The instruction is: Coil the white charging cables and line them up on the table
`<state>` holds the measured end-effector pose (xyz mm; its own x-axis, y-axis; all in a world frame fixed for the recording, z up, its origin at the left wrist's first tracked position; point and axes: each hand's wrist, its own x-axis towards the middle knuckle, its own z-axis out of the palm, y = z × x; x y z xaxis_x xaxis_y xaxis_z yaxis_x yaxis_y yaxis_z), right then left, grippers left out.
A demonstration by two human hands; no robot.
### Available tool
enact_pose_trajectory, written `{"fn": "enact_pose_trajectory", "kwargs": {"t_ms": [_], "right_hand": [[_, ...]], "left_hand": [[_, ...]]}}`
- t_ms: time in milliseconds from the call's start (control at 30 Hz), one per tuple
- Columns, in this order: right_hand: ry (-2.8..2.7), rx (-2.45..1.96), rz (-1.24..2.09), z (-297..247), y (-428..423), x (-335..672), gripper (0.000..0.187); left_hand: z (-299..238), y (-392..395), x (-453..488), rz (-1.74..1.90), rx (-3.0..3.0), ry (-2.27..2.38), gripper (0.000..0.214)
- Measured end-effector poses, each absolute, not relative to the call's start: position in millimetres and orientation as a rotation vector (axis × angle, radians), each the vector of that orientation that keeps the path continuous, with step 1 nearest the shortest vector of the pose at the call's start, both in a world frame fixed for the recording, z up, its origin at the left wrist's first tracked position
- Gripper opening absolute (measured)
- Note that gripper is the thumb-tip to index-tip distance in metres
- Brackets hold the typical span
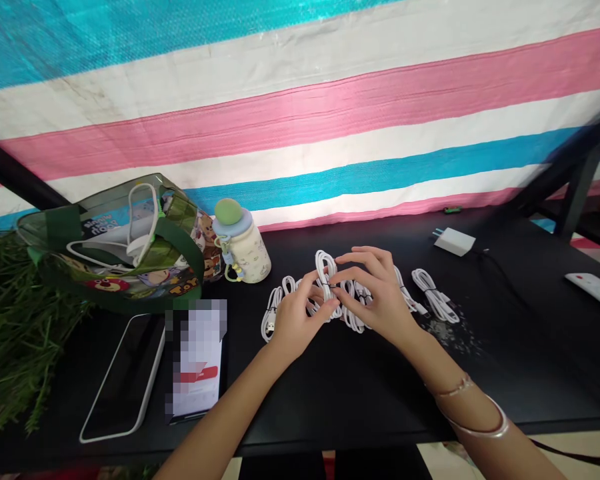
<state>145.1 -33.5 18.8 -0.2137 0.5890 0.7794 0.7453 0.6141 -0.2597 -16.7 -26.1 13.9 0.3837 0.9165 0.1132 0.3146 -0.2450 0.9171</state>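
Observation:
Several coiled white cables lie in a row on the black table. My left hand and my right hand meet over the middle of the row, both pinching one white cable coil bound with a dark tie. The left fingers are curled on the coil's lower part. The right fingers arch over it from the right and cover part of the neighbouring coils. Another coil lies free to the right, and one with a plug lies free to the left.
A green see-through bag and a small cream bottle with a green cap stand at the back left. Two phones lie flat at the front left, beside green foliage. A white charger sits at the back right.

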Motion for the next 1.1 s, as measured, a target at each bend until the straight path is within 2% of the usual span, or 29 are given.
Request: {"fn": "enact_pose_trajectory", "kwargs": {"t_ms": [200, 600, 767, 967, 1100], "right_hand": [[-1.901, -1.113, -0.233, 18.7, -34.8, 145.5, 0.014], [-1.91, -1.178, 0.023, 19.2, -37.1, 148.0, 0.015], [-1.903, -1.161, 0.009, 17.7, -36.0, 147.9, 0.015], [-1.958, -1.192, -0.032, 15.9, -35.6, 148.8, 0.007], [-1.974, -1.16, -0.081, 15.2, -35.7, 148.3, 0.009]], "left_hand": [[13.1, -25.7, -17.1, 0.811, 1.767, 1.027, 0.045], [19.6, -27.6, -16.5, 0.784, 1.9, 1.078, 0.039], [19.0, -26.6, -17.1, 0.747, 1.954, 1.158, 0.036], [17.3, -25.5, -17.9, 0.73, 1.983, 1.201, 0.035], [17.8, -25.9, -17.9, 0.75, 2.012, 1.216, 0.037]]}}
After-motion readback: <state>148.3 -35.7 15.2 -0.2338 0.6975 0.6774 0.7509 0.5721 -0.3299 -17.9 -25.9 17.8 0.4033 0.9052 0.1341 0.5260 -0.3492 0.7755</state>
